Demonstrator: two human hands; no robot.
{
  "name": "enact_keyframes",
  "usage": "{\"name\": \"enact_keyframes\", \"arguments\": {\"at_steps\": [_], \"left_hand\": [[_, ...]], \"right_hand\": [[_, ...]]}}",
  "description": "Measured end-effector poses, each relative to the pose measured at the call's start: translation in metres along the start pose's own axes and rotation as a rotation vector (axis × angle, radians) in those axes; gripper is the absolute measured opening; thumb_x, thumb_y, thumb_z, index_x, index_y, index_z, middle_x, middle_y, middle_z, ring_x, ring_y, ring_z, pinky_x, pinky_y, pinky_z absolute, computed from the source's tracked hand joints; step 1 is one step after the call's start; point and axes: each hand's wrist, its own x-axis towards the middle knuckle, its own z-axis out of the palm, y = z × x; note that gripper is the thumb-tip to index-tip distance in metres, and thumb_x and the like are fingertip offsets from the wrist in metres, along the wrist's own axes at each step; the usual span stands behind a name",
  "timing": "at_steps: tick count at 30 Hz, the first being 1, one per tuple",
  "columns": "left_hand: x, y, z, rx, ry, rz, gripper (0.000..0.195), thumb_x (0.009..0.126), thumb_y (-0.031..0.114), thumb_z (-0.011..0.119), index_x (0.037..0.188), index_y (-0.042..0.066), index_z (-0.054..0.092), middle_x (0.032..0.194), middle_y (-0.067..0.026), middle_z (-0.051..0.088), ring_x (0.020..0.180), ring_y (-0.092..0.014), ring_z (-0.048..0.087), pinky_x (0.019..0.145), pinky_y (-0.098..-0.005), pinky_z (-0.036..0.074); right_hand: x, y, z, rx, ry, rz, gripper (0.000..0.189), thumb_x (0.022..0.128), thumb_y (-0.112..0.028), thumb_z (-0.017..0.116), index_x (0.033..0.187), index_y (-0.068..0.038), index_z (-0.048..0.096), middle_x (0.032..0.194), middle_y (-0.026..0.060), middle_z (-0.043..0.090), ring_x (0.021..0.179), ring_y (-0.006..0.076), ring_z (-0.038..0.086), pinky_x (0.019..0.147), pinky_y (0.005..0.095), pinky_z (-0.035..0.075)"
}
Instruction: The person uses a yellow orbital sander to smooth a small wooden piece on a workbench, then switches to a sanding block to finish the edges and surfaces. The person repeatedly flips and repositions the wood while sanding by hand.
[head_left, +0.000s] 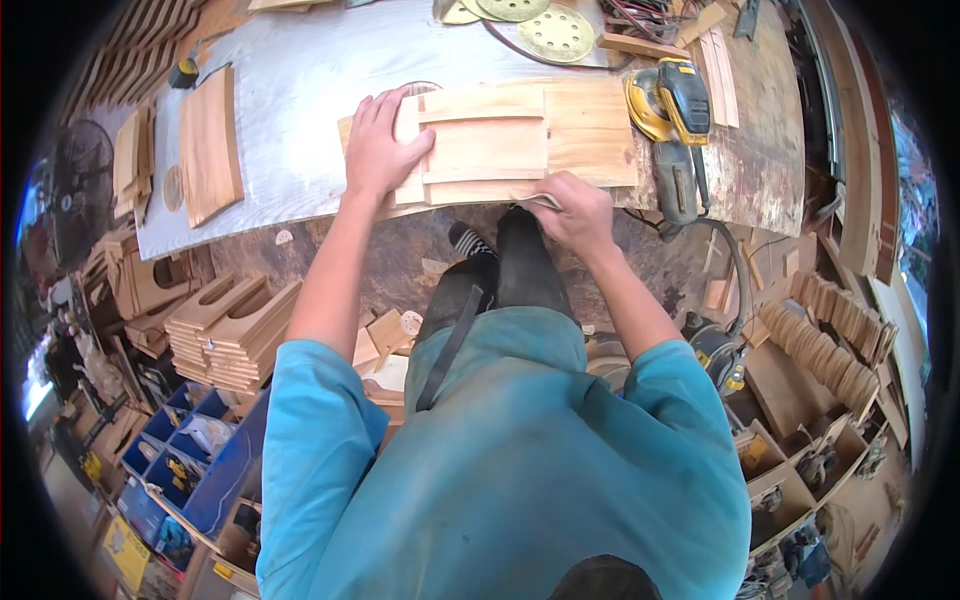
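A pale wooden panel with raised strips (484, 146) lies before me on a longer board (592, 135), near the bench's front edge. My left hand (385, 142) rests on the panel's left end, fingers over the far side and thumb on its face. Between the thumb and fingers of my right hand (574, 210) is a folded piece of sandpaper (541, 200), at the panel's near right corner. A yellow and black random orbital sander (671, 105) with a dust canister (676, 180) rests to the right of the board.
Round sanding discs (556, 34) lie at the bench's far side, near tangled cables (645, 16). On the left are a loose board (210, 146) and a tape measure (184, 73). Stacked wooden pieces (236, 330) and a blue divided box (191, 450) stand lower left.
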Motion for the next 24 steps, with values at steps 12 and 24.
{"name": "enact_keyframes", "arguments": {"at_steps": [12, 24], "left_hand": [[0.002, -0.001, -0.005, -0.064, -0.069, 0.123, 0.074, 0.083, 0.042, 0.079, 0.147, 0.013, 0.061, 0.146, -0.0173, 0.066, 0.146, -0.041, 0.05, 0.132, -0.0522, 0.031], [0.005, 0.007, -0.005, -0.101, -0.093, 0.053, 0.072, 0.084, 0.04, 0.082, 0.146, 0.01, 0.062, 0.145, -0.0164, 0.065, 0.146, -0.042, 0.049, 0.128, -0.0531, 0.035]], "right_hand": [[0.016, 0.064, -0.04, 0.015, 0.033, 0.177, 0.023, 0.084, -0.028, 0.092, 0.082, -0.01, 0.077, 0.08, 0.0075, 0.074, 0.072, 0.0236, 0.072, 0.065, 0.037, 0.055], [0.014, 0.092, -0.047, -0.108, 0.08, 0.413, 0.029, 0.087, -0.043, 0.086, 0.101, -0.019, 0.083, 0.092, 0.0071, 0.081, 0.084, 0.0297, 0.077, 0.076, 0.04, 0.06]]}}
